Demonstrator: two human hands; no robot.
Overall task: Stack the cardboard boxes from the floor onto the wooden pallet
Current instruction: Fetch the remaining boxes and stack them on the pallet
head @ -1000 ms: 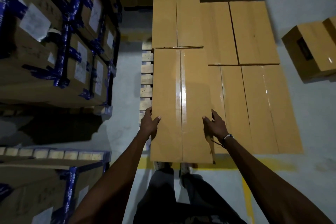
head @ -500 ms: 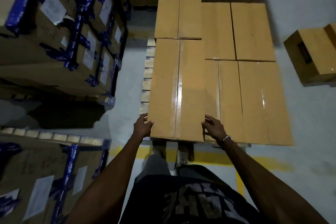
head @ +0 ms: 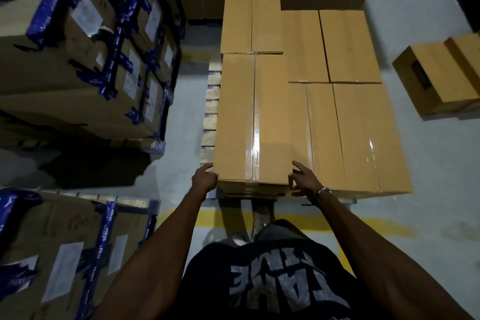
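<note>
— Moved: box (head: 253, 119) slid farther onto the pallet (head: 211, 109), near end now almost flush with the lower boxes (head: 363, 135).
— Position?
— Second layer, pallet's left side, long axis running away from the person.
— Hands?
— Left hand (head: 204, 179) curls round the near-left corner; right hand (head: 304, 181) touches the near-right corner, fingers spread. Both equally near.

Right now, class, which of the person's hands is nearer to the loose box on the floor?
Right. The right hand is at the stacked box's near right corner, on the loose box's side; the left hand is at its left corner.
</note>
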